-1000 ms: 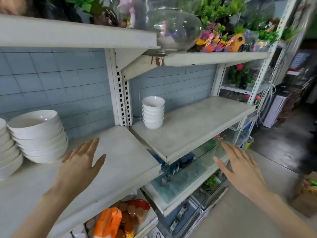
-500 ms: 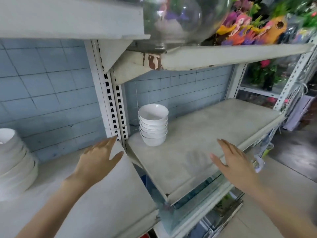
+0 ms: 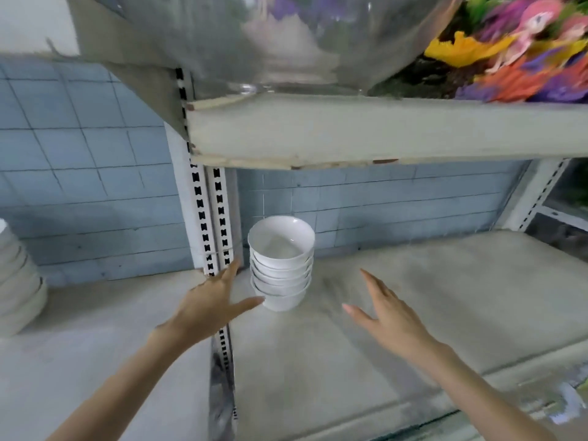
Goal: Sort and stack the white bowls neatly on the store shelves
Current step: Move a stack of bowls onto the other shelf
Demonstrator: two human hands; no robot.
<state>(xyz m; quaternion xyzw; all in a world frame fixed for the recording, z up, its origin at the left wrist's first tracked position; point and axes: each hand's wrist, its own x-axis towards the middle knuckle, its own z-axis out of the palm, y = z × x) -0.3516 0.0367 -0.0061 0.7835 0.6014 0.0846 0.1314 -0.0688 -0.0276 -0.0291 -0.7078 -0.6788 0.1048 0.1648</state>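
Observation:
A stack of several small white bowls [image 3: 281,265] stands at the back left corner of the grey right-hand shelf [image 3: 445,297], close to the blue tiled wall. My left hand [image 3: 213,302] is spread flat just left of the stack, its thumb tip almost at the lowest bowl. My right hand [image 3: 386,316] is open with straight fingers a short way right of the stack, apart from it. Neither hand holds anything. A second stack of larger white bowls [image 3: 17,281] shows partly at the left edge, on the left-hand shelf [image 3: 95,345].
A perforated white upright post [image 3: 211,224] divides the two shelves beside the small stack. An upper shelf board [image 3: 381,132] hangs low overhead, carrying a big glass bowl [image 3: 286,36] and colourful artificial flowers [image 3: 509,55].
The view has moved in closer to the right-hand shelf. Both hands have reached forward and now flank the small bowl stack, the left one nearly touching it.

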